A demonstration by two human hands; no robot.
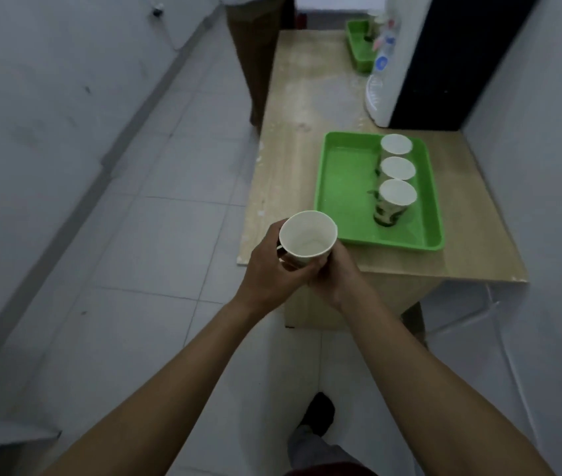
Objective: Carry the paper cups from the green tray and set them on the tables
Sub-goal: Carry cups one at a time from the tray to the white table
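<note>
So the white paper cup with a green print on its side (pixel 308 239) is upright and empty, mouth open to the camera, held up in front of the near left corner of the counter, off the tray. Both hands are on it. The left hand (pixel 272 266) wraps round the left side with the fingers curled under and behind, and there's a little paper handle loop poking out beside the thumb. The right hand (pixel 336 273) cups the lower right side, fingers tucked in against the left hand's. Both forearms are stretched out forward, bare, converging on the cup, wrists fairly straight.

Just right of the cup sits the bright green rectangular plastic tray (pixel 345 187), flat on the pale wood-grain counter (pixel 300 108). Three more paper cups (pixel 397 190) stand in a row along the tray's right side, almost touching each other, same white with green print. The tray's left half is bare green.

Further back on the counter there's a second green tray (pixel 358 46) with a cup or two in it, pretty blurry, next to a white water dispenser (pixel 393 63). Beside the counter's far left edge stands someone's trouser leg (pixel 252 56). The floor is pale grey tile (pixel 169 218), and a dark shoe (pixel 319 413) shows at the bottom.
</note>
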